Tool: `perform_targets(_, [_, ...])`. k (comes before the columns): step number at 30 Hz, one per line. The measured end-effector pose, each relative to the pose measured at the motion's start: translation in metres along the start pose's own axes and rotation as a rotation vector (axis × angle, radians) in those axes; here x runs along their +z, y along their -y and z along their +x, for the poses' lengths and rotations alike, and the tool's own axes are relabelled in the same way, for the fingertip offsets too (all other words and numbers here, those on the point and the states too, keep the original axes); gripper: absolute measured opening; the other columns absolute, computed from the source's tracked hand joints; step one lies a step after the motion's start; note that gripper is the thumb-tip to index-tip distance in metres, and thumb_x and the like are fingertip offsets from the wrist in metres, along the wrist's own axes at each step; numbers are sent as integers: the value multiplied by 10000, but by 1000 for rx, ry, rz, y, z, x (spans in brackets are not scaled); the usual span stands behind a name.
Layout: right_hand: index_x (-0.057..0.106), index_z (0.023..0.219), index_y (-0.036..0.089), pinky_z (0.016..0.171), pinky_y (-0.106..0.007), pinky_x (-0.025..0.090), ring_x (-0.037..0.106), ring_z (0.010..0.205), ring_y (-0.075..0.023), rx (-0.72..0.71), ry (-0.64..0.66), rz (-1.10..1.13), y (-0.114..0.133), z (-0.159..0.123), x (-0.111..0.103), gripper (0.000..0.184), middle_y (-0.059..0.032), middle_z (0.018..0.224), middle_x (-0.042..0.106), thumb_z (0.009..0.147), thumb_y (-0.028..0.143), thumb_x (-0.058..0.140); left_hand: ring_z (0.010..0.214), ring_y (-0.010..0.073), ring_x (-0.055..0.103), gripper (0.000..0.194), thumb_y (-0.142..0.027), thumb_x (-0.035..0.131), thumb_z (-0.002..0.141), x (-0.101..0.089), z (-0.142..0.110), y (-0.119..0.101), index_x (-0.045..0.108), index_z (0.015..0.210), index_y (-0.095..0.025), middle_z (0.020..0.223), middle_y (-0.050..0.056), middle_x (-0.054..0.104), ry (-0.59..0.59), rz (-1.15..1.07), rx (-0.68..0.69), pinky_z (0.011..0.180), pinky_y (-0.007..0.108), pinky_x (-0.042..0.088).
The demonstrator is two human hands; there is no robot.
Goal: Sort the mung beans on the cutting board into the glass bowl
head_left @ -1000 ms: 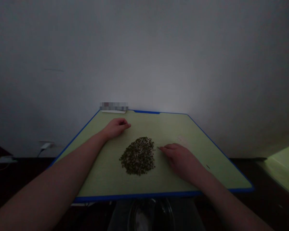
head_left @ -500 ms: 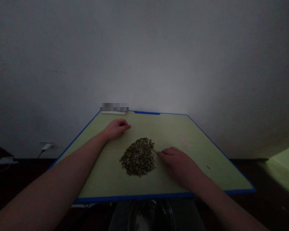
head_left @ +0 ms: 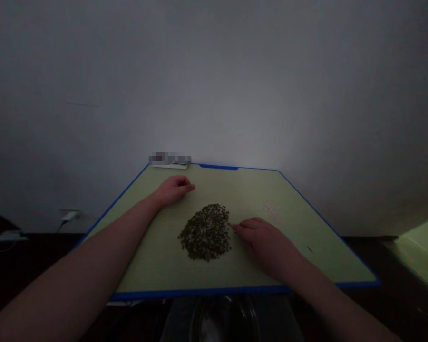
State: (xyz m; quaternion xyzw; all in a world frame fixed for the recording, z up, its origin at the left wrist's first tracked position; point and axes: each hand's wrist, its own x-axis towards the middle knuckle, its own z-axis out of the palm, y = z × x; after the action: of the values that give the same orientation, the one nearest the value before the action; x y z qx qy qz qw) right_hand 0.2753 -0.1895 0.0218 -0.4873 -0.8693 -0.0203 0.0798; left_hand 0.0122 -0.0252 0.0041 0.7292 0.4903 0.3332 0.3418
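Observation:
A pile of small dark olive-green grains mixed with pale bits (head_left: 205, 232) lies on the light yellow-green table (head_left: 157, 270). At its right edge my right hand (head_left: 262, 240) is closed in a pinch on a thin, light pointed tool (head_left: 231, 225). The tool's tip is beside the pile; its kind is too small and dark to make out. Beyond the pile on the left, my left hand (head_left: 174, 190) rests on the table with its fingers curled and thumb against them. Nothing shows in it.
A thin scatter of pale grains (head_left: 271, 209) lies right of the pile, and a small dark sliver (head_left: 309, 248) near the right edge. A flat white object (head_left: 169, 166) stands at the back left corner. Below the front edge is a shiny round metal bowl (head_left: 196, 318).
Both hands stay almost where they were. The whole view has shifted very slightly; the pile looks much the same.

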Motion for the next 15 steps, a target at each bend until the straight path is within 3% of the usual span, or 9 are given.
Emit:
perform_targets(10, [604, 1196, 135, 869, -321, 434, 557, 947, -198, -28, 28, -8, 8, 1, -1, 450, -100, 1007, 667, 794, 23, 436, 427, 87, 378, 323, -484, 591, 714, 0, -1, -2, 515, 639, -179, 465, -55, 440, 6, -5, -12, 441, 231, 275])
perform_targets(15, [626, 1158, 143, 879, -325, 425, 554, 977, -205, 32, 32, -41, 4, 5, 3, 444, -107, 1046, 661, 779, 11, 436, 428, 90, 382, 333, -497, 593, 708, 0, -1, -2, 522, 643, -179, 463, -57, 446, -1, -1, -12, 449, 233, 282])
